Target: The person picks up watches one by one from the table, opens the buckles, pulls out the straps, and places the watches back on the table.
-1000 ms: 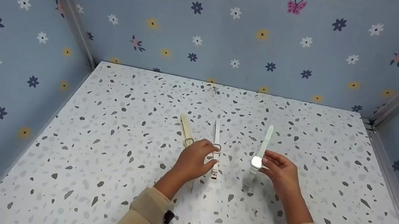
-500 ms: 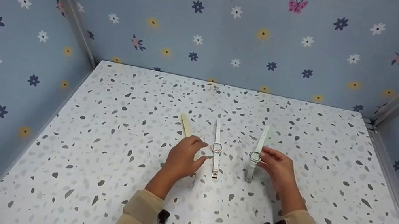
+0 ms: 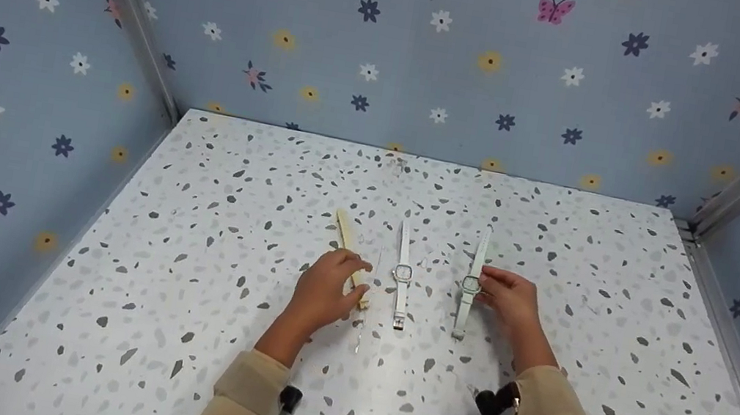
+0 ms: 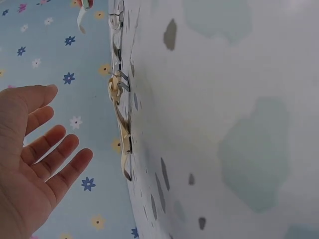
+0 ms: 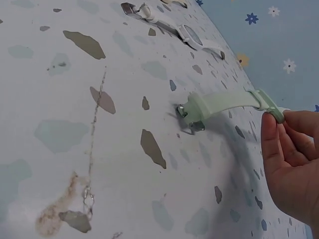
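Observation:
Between my right hand's (image 3: 514,304) thumb and fingers is the case of a pale green wristwatch (image 3: 471,284). In the right wrist view its strap (image 5: 224,101) slopes down to a buckle close over the table. A white wristwatch (image 3: 403,274) lies face up in the middle, its strap stretched straight. My left hand (image 3: 325,289) hovers over a yellow wristwatch (image 3: 344,227) and covers its case in the head view. The left wrist view shows that hand's fingers (image 4: 65,172) loosely spread with nothing in them, apart from the yellow watch (image 4: 114,88).
The speckled white table (image 3: 209,330) is walled by flowered blue panels (image 3: 440,48) at the back and both sides. Metal posts (image 3: 137,15) stand in the corners. A thin chain-like line and a brown stain (image 5: 52,216) show on the tabletop.
My left hand has moved left, off the white watch to above the yellow one. My right hand has shifted left with the green watch, bringing it nearer the white watch and straighter.

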A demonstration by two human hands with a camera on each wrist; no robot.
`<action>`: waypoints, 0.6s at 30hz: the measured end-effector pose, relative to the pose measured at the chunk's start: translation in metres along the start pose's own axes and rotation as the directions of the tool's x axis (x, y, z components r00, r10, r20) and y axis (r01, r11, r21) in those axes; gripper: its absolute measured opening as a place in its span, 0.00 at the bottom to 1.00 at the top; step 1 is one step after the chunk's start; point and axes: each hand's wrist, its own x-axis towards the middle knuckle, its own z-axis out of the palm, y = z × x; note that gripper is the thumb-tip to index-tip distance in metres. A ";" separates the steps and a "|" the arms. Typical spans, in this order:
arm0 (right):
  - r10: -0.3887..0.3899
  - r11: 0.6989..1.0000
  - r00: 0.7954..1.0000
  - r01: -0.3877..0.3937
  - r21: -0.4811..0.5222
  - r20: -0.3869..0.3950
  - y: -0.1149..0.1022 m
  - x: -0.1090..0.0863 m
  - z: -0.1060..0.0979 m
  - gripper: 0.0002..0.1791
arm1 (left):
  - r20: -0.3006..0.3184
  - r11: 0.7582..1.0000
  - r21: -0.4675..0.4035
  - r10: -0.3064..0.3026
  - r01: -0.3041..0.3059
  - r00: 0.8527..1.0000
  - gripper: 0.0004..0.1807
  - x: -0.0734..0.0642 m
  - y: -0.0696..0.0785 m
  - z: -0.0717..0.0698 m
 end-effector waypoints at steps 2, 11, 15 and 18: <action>0.009 0.998 1.000 -0.010 -0.059 -0.018 0.001 0.002 0.000 0.20 | 0.002 1.000 0.001 -0.014 0.014 1.000 0.15 0.000 -0.001 -0.002; 0.030 0.967 0.997 -0.046 -0.249 -0.065 0.004 0.004 0.001 0.18 | -0.024 0.999 -0.018 -0.027 0.027 0.999 0.16 0.003 -0.004 -0.006; 0.023 0.949 0.997 -0.045 -0.312 -0.075 0.005 0.004 0.002 0.18 | -0.019 0.999 -0.022 -0.032 0.032 0.999 0.16 0.003 -0.005 -0.007; 0.005 0.939 0.998 -0.027 -0.343 -0.064 0.004 0.004 0.003 0.18 | -0.021 0.999 -0.029 -0.031 0.030 0.999 0.16 0.003 -0.005 -0.009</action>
